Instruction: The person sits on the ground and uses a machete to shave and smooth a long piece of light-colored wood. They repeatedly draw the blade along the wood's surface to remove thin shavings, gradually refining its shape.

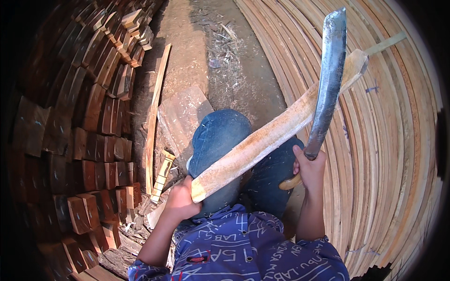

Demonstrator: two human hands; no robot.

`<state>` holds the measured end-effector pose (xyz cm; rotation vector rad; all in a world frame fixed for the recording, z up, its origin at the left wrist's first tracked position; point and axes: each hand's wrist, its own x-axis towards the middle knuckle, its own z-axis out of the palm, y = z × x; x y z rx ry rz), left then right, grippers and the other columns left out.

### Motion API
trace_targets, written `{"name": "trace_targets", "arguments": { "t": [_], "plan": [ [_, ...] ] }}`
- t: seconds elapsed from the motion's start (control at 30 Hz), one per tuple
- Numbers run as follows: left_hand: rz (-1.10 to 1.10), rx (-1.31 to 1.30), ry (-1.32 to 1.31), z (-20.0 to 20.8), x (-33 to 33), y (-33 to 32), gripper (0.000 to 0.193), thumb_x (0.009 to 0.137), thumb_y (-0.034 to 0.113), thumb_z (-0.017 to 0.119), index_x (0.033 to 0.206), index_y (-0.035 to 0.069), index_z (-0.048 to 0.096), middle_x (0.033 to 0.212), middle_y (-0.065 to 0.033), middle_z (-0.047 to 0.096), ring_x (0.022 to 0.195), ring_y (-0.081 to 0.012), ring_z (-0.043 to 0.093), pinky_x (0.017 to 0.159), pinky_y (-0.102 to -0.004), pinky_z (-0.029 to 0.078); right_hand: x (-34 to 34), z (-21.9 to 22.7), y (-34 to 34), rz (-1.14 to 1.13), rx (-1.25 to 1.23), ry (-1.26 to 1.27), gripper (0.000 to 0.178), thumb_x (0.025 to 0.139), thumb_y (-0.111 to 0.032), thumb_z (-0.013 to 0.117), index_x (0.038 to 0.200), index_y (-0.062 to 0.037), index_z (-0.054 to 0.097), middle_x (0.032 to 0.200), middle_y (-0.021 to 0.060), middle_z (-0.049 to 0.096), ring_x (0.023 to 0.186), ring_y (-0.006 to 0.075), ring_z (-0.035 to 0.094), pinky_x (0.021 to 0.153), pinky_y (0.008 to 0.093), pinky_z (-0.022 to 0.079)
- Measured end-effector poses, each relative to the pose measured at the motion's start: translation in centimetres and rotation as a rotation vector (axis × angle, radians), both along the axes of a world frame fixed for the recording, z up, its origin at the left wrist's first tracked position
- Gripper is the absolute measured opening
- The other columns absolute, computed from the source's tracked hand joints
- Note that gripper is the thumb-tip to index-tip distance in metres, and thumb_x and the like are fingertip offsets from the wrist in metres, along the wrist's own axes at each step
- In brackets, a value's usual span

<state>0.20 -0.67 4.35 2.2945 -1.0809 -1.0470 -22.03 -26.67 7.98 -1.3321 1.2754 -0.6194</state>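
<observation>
My left hand (182, 200) is closed round the near end of a long, pale, rough-surfaced piece of wood (262, 138). The wood slants up to the right across my knees, its far end over the stacked boards. In my right hand (310, 169) is a machete (326, 82), gripped by its wooden handle (290, 181), which curves out below the fist. The broad dark blade points up and away, and in this view it crosses in front of the wood's far part. Whether blade and wood touch I cannot tell.
Long sawn boards (375, 140) are stacked on the right. At left rises a pile of dark timber ends (89, 164). A narrow wooden strip (157, 117) and a short yellowish piece (162, 177) lie beside a flat slab (185, 112). Wood shavings (229, 51) litter the ground ahead.
</observation>
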Motion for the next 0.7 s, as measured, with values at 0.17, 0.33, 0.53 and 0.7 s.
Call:
{"name": "trace_targets", "arguments": {
  "t": [0.17, 0.33, 0.53, 0.7],
  "plan": [
    [0.044, 0.045, -0.062, 0.5, -0.8, -0.2, 0.048, 0.067, 0.007, 0.064, 0.111, -0.005, 0.049, 0.097, -0.0307, 0.063, 0.094, -0.0484, 0.062, 0.083, -0.0476, 0.052, 0.5, -1.3, 3.8, 0.175, -0.179, 0.37, 0.022, 0.082, -0.015, 0.079, 0.083, 0.0033, 0.067, 0.067, 0.0052, 0.065, 0.061, 0.0109, 0.058, 0.058, 0.0296, 0.046],
    [0.001, 0.07, 0.009, 0.8, 0.0, -0.1, 0.047, 0.067, 0.006, 0.062, 0.11, -0.006, 0.049, 0.093, -0.033, 0.063, 0.096, -0.0495, 0.061, 0.086, -0.0489, 0.05, -0.9, -1.4, 2.6, 0.168, -0.103, 0.272, 0.023, 0.084, -0.015, 0.078, 0.077, 0.0018, 0.063, 0.061, 0.0039, 0.061, 0.055, 0.0101, 0.056, 0.053, 0.0289, 0.044],
    [-0.039, 0.042, 0.026, 0.8, 0.4, -0.6, 0.045, 0.068, 0.008, 0.062, 0.108, -0.008, 0.05, 0.091, -0.0348, 0.064, 0.09, -0.0501, 0.063, 0.082, -0.0513, 0.051, 0.0, -0.4, 1.3, 0.035, 0.019, 0.04, 0.031, 0.088, -0.014, 0.074, 0.068, -0.0053, 0.053, 0.053, 0.0014, 0.053, 0.041, 0.0094, 0.049, 0.04, 0.0249, 0.038],
    [-0.001, 0.057, -0.025, 1.7, 0.0, -0.4, 0.042, 0.068, 0.007, 0.061, 0.106, -0.009, 0.05, 0.087, -0.0354, 0.063, 0.089, -0.0508, 0.062, 0.081, -0.051, 0.05, 0.2, -2.0, 5.1, 0.272, -0.125, 0.307, 0.023, 0.083, -0.016, 0.078, 0.081, 0.0038, 0.066, 0.062, 0.0075, 0.062, 0.059, 0.0098, 0.058, 0.056, 0.0304, 0.046]
  ]
}}
